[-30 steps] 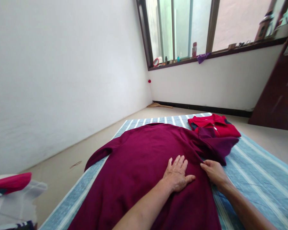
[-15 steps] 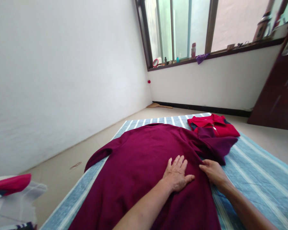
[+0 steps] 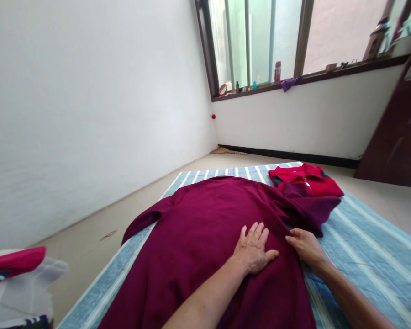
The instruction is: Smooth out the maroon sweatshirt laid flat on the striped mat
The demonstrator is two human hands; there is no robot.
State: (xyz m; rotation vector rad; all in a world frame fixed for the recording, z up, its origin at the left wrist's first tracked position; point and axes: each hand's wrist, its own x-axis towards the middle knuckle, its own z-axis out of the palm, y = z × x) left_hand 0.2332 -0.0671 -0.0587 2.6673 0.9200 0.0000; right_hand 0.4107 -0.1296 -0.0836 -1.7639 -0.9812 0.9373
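A dark maroon long-sleeved garment [image 3: 198, 228] lies spread over a blue-and-white striped bed cover [image 3: 370, 246]. One sleeve hangs toward the left edge; the other stretches right and overlaps a folded red jacket [image 3: 322, 183] with a zip. My left hand [image 3: 255, 251] rests flat on the garment, right of its middle, fingers spread. At the garment's right side edge, my right hand [image 3: 306, 246] pinches the fabric between thumb and fingers. The garment's lower end runs out of view at the bottom.
Red and striped clothes [image 3: 15, 260] sit on a whitish, sheer-looking item [image 3: 30, 292] at lower left. A broom [image 3: 226, 151] lies on the floor by the far wall. Bottles and a round mirror [image 3: 223, 89] stand on the windowsill. At right is a dark red door [image 3: 397, 132].
Almost nothing differs. The view has shifted very slightly; both hands keep the same places on the maroon garment.
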